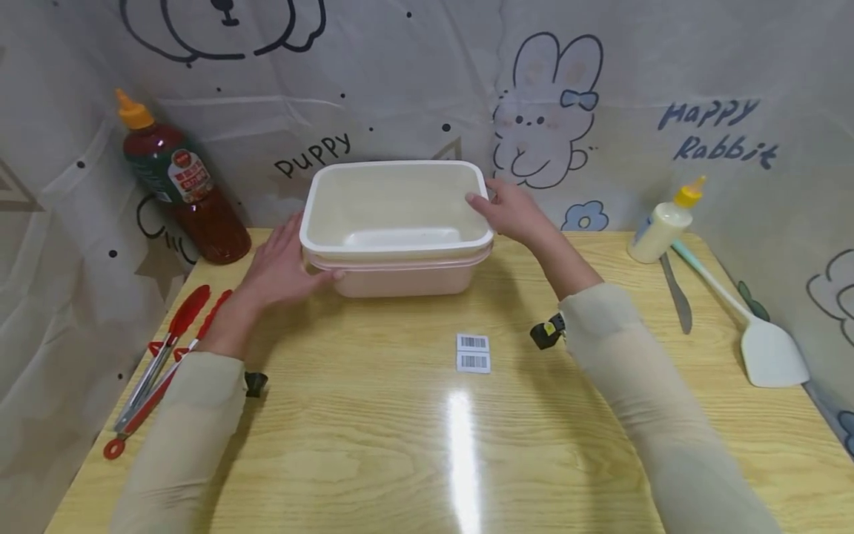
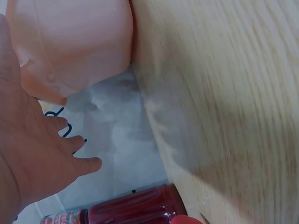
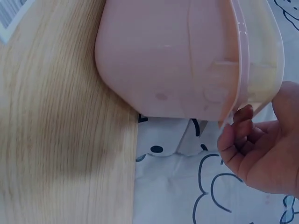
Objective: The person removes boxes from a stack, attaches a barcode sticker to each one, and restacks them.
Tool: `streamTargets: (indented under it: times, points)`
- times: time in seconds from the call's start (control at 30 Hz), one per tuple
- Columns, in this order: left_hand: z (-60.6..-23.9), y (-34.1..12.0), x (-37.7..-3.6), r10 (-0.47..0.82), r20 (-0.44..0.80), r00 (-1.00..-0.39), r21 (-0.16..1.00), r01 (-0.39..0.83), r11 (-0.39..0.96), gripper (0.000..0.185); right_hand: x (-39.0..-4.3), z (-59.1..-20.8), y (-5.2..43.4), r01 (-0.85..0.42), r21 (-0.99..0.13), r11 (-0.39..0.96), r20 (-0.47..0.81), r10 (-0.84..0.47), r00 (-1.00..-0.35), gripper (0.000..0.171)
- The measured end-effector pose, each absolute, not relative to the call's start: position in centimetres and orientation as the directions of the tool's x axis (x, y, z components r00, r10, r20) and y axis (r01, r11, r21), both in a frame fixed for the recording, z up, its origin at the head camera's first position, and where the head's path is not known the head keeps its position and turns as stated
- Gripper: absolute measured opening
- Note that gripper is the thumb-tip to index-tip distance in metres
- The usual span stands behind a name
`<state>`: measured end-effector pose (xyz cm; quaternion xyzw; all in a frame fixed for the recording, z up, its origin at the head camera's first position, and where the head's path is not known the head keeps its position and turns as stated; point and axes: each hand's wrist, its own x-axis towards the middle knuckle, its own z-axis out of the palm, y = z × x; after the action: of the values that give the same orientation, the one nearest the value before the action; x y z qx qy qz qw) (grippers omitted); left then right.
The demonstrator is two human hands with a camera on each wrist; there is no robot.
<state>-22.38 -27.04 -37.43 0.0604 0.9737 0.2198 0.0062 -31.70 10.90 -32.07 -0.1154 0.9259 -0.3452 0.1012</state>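
A white basin [image 1: 400, 248] sits nested inside a pink basin [image 1: 400, 283] at the back middle of the wooden table [image 1: 373, 430]. My left hand [image 1: 280, 267] lies against the stack's left side with its fingers fairly straight. Its thumb touches the pink wall [image 2: 74, 42] below the rim, as the left wrist view of that hand [image 2: 32, 154] shows. My right hand [image 1: 514, 211] grips the right rear corner, thumb on top of the white rim. In the right wrist view its fingers [image 3: 238, 140] curl under the rims of the pink basin [image 3: 159, 56] and the white basin [image 3: 261, 56].
A red sauce bottle [image 1: 183, 189] stands at the back left and red tongs [image 1: 163, 356] lie along the left edge. Two barcode labels [image 1: 473, 352] lie mid-table. At the right are a white squeeze bottle [image 1: 663, 222], a knife [image 1: 677, 293] and a spatula [image 1: 760, 334]. A printed curtain surrounds the table.
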Motion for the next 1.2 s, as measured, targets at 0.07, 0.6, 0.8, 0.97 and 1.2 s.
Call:
streamTargets:
  times: [0.07, 0.6, 0.8, 0.97, 1.2]
  points:
    - [-37.5, -26.9, -22.5, 0.126, 0.028, -0.992, 0.450, 0.126, 0.884, 0.118, -31.8, -31.9, 10.7, -0.142, -0.659, 0.739, -0.101, -0.274, -0.956, 0.062]
    - [-38.0, -26.8, -22.9, 0.185, 0.090, -0.979, 0.598, 0.202, 0.776, 0.102, -31.4, -31.2, 9.6, -0.159, -0.644, 0.748, -0.014, -0.220, -0.975, 0.056]
    - [-37.9, -26.8, -22.7, 0.188, 0.051, -0.981, 0.611, 0.180, 0.771, 0.097, -31.6, -30.2, 9.4, -0.188, -0.665, 0.723, 0.036, -0.221, -0.975, 0.048]
    - [-37.7, -26.8, -22.6, 0.182, 0.022, -0.983, 0.593, 0.159, 0.789, 0.102, -31.7, -28.5, 9.6, -0.192, -0.698, 0.690, 0.053, -0.217, -0.975, 0.045]
    - [-37.4, -26.8, -22.6, 0.179, 0.010, -0.984, 0.575, 0.152, 0.804, 0.109, -31.3, -25.3, 10.3, -0.140, -0.754, 0.642, 0.023, -0.187, -0.982, 0.052]
